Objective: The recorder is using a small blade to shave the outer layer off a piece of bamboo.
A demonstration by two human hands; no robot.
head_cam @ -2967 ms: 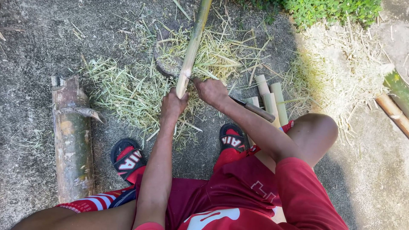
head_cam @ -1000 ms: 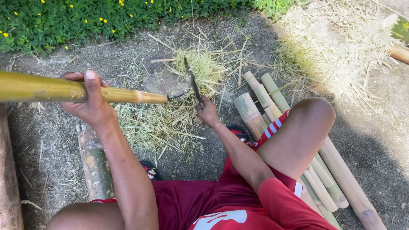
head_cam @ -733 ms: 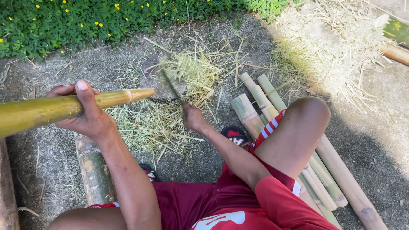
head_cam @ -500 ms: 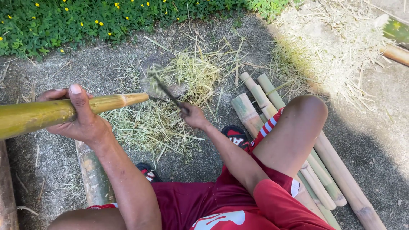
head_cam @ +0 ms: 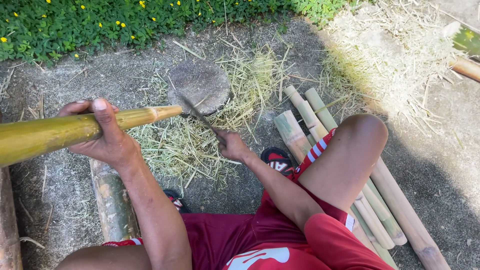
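Red shorts (head_cam: 260, 240), striped trim, black-red sandals (head_cam: 277, 159).

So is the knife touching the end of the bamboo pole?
Cannot tell. In the head view the blurred knife, held in the right hand, starts right beside the tip of the bamboo pole gripped by the left hand; no clear gap or contact shows.

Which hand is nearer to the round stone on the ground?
Right. The right hand, holding a knife, sits just below the round stone; the left hand, gripping the bamboo pole, is farther off to the stone's left.
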